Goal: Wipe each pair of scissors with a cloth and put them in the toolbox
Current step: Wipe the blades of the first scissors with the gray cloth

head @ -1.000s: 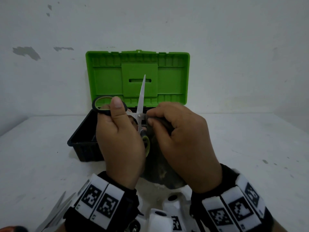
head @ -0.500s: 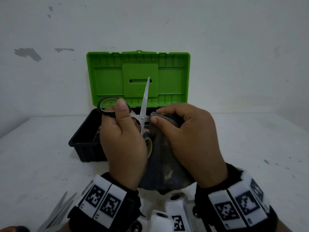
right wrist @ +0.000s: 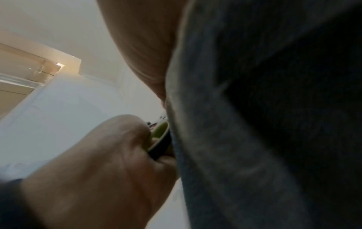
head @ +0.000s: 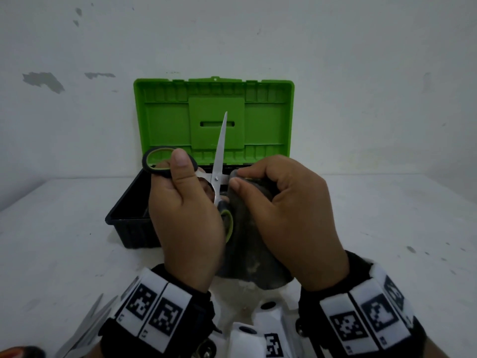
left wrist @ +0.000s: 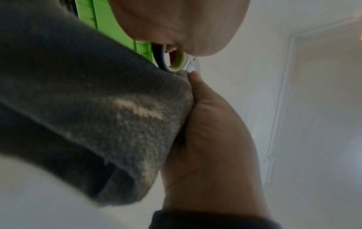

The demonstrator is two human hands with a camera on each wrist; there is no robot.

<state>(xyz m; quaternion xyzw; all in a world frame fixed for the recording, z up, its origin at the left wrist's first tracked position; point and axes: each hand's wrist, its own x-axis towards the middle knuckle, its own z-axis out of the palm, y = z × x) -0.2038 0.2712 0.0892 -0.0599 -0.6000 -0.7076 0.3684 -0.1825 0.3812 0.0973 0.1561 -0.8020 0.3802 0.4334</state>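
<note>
The open toolbox (head: 124, 223) sits on the table (head: 51, 254), its inside mostly hidden behind both hands. The right hand (head: 289, 223) pinches a grey cloth (head: 247, 244) around one blade; the left hand (head: 185, 220) grips the open scissors (head: 219, 156) by the handles. More blades (head: 85, 324) lie cut off at the bottom left.

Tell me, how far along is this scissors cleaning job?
Done: cannot tell; the toolbox is open, but its inside is mostly hidden. In hand: the left hand holds opened green-handled scissors upright while the right hand pinches a grey cloth against one blade. Left: another pair of scissors lies on the table, then boxing both.
</note>
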